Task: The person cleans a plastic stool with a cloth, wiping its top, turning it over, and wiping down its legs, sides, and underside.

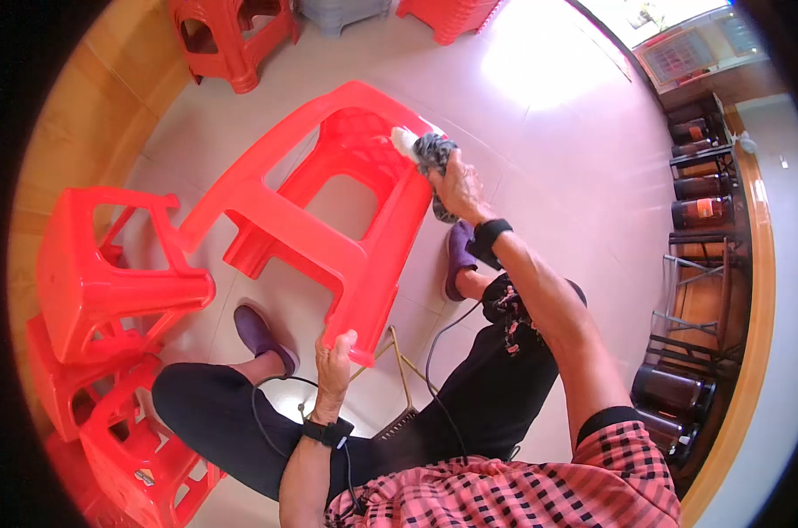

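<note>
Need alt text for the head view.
A tipped red plastic chair, its near end gripped by the wearer's left hand; the right hand holds a crumpled dark cloth at its far edge. Red stools at left.

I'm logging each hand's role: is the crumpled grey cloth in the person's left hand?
No, the right hand holds the crumpled grey cloth, while the left hand grips the red plastic stool.

Just one head-worn cam here — it looked forward and pretty steeply down over the shirt (505,497), which was really close at the bottom edge. The left hand (334,365) and right hand (461,187) sat further out, with floor (575,167) beyond. Super wide view — edges bent, corners black.
</note>
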{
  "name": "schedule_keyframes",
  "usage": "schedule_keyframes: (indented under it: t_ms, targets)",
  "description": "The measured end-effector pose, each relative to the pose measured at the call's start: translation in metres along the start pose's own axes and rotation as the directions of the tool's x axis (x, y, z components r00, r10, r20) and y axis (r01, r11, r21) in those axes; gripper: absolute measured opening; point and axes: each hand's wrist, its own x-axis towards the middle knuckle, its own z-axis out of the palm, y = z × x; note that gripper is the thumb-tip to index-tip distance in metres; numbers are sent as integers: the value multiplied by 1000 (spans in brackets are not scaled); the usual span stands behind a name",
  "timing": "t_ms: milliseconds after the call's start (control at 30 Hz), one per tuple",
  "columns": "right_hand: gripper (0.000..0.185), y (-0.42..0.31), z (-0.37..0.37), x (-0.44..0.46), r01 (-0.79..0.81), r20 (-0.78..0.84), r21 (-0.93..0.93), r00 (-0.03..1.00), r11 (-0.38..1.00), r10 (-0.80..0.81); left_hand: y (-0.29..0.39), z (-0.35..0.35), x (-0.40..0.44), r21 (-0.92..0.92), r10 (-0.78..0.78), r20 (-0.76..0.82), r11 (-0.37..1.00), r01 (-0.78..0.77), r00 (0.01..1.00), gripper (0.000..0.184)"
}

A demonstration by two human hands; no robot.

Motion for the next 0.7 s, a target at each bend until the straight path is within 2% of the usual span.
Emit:
schedule_keyframes:
  t_ms: [100, 133, 200, 233, 300, 333, 400, 433, 500, 533, 567, 600, 633, 667, 700]
  targets:
    - [43, -16, 1, -35, 118, 39, -85, 993, 989, -115, 8, 4, 0, -18, 86, -47, 996, -87, 995, 26]
    - [43, -19, 5, -47, 113, 29, -79, 993, 990, -111, 4, 3, 1, -11, 93, -39, 996, -94, 995, 26]
    - [43, -27, 10, -69, 275, 52, 1, 960, 961, -275, -14, -2, 8, -68, 48, -30, 996, -50, 998, 25]
    - [43, -33, 11, -80, 279, 42, 4, 960, 960, -279, -19, -4, 10, -64, 58, -28, 996, -60, 998, 25]
    - [43, -43, 13, -102, 274, 93, 125, 954, 954, -286, -27, -8, 11, 13, 46, -61, 999, -46, 997, 25]
    - [43, -46, 14, -113, 278, 85, 127, 953, 952, -290, -25, -8, 11, 16, 55, -60, 998, -54, 997, 25]
    - [42, -50, 14, -129, 236, 132, 198, 955, 951, -265, -19, -7, 11, -97, 2, 13, 995, 0, 1000, 26]
    - [42, -50, 15, -132, 244, 125, 202, 954, 948, -272, -15, -6, 10, -94, 11, 10, 996, -10, 1000, 26]
    - [43, -43, 24, -135, 167, 95, 311, 974, 936, -206, -5, -3, 6, 71, -1, -17, 997, 2, 1000, 27]
    - [44, -38, 24, -137, 194, 66, 393, 969, 899, -238, -1, -4, 4, 75, 5, -24, 997, -4, 1000, 27]
    - [44, -33, 23, -137, 202, 66, 401, 967, 894, -248, 4, -7, 3, 138, 37, 54, 989, -45, 998, 31]
    - [44, -33, 18, -137, 104, 121, 453, 977, 885, -177, 8, -11, 3, 199, 65, 125, 976, -89, 990, 35]
    - [45, -34, 16, -136, 4, 185, 500, 976, 866, -111, 2, -20, 8, 207, 70, 101, 974, -89, 992, 35]
    - [45, -33, 17, -133, 34, 164, 459, 979, 888, -122, -10, -31, 17, 210, 39, 52, 976, -49, 998, 41]
    - [44, -39, 9, -135, 16, 193, 505, 972, 863, -131, -15, -41, 24, 210, 9, 5, 978, -10, 1000, 47]
